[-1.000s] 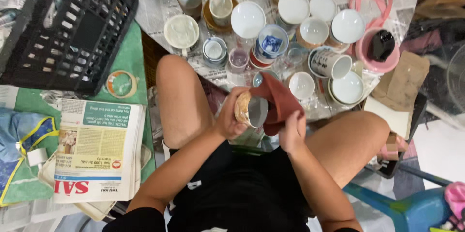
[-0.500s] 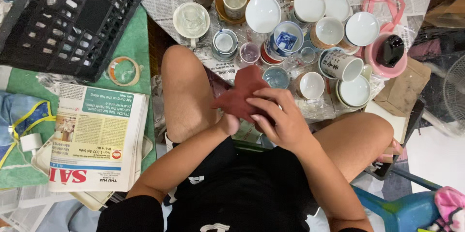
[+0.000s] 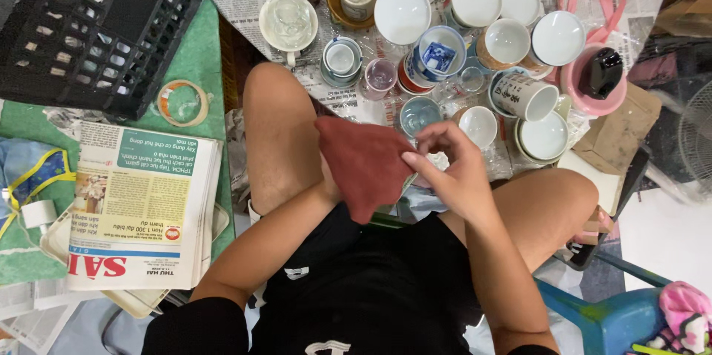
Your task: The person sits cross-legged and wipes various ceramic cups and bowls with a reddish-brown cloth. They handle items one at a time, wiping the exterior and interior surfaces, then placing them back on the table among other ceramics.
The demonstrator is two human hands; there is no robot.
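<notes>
A dark red cloth (image 3: 365, 164) lies draped between my knees, over my left hand (image 3: 329, 189), so only the wrist end of that hand shows. The small cup seen earlier is hidden under the cloth. My right hand (image 3: 454, 171) pinches the cloth's right edge with its fingertips. Just beyond my hands stand a pale blue cup (image 3: 417, 114) and a white cup (image 3: 478, 125), part of a crowd of cups and bowls on newspaper and plastic sheet.
A black plastic crate (image 3: 96, 21) sits at the upper left, with a tape roll (image 3: 182, 103) and a stack of newspapers (image 3: 141, 206) below it. A pink pot with a black lid (image 3: 597, 77) stands at the right. A blue stool (image 3: 608, 318) is at the lower right.
The cup, held bare in my left hand a second ago, is now covered by the red cloth. My right hand has shifted from on top of the cloth to its right edge.
</notes>
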